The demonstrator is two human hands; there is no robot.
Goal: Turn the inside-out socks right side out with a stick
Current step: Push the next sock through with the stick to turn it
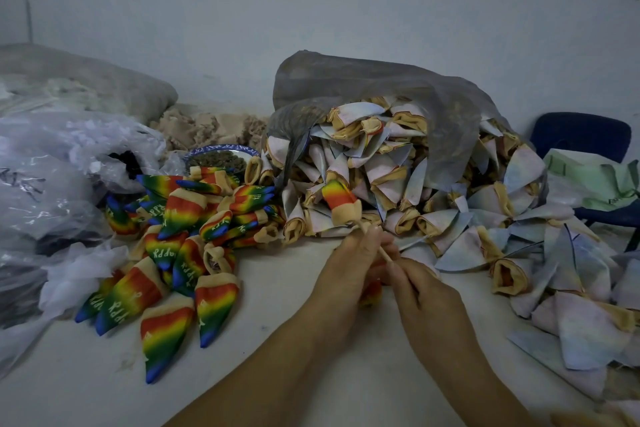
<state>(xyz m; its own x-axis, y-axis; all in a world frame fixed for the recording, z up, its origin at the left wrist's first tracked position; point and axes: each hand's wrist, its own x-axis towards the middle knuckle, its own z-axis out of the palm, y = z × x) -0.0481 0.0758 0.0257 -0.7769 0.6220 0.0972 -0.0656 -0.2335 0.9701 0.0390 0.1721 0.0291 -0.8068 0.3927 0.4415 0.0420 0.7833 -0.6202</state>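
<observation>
A rainbow sock (341, 203) with a tan cuff sits right side out on the far end of a thin wooden stick (375, 246), raised over the table. My right hand (422, 291) pinches the stick's near end. My left hand (349, 263) lies beside it, fingers touching the stick, with a bit of orange fabric (371, 295) showing under the palm. A heap of rainbow socks (173, 253) turned right side out lies to the left. A large pile of pale inside-out socks (450, 198) spills from a grey bag at centre and right.
The grey mesh bag (381, 87) stands behind the pale pile. Clear plastic bags (62, 191) crowd the left side. A blue-rimmed bowl (221, 156) sits behind the rainbow heap. A dark blue chair (581, 139) stands at the right. The white table (242, 374) shows in front.
</observation>
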